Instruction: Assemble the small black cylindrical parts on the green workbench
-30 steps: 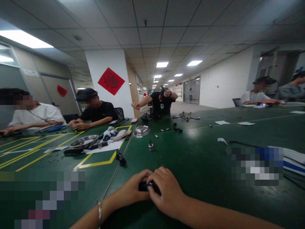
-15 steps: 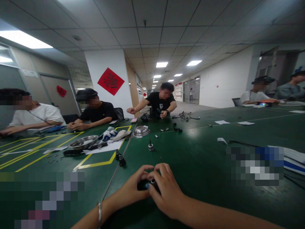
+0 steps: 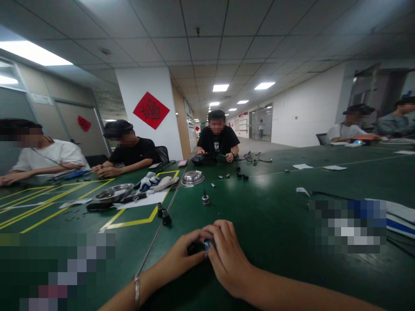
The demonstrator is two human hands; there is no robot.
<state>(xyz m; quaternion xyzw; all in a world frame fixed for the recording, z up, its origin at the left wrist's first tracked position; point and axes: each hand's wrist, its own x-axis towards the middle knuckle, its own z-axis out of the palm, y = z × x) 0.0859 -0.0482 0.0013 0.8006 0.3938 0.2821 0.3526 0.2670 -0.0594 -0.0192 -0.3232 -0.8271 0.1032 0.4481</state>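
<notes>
My left hand [image 3: 184, 255] and my right hand [image 3: 228, 261] meet low in the middle of the head view, just above the green table. Their fingers are curled and pressed together at the tips, closed around something small and dark, mostly hidden behind the fingers. Beyond them, to the left, stand two small black cylindrical parts, the nearer one [image 3: 166, 218] close beside the farther one [image 3: 159, 210]. Straight ahead is a silver round part with a thin dark stem [image 3: 205, 199], upright and apart from both hands.
A metal bowl [image 3: 114, 192], gloves [image 3: 162, 183] and an upturned metal dish [image 3: 192, 178] lie ahead to the left. Small black parts [image 3: 242, 176] and cables [image 3: 254, 157] are scattered farther off. A person [image 3: 218, 140] sits opposite, with others on both sides.
My fingers have shifted and closed in more, so the dark cylindrical piece seen between them before is now mostly covered. The person opposite has drawn back an outstretched arm and sits upright.
</notes>
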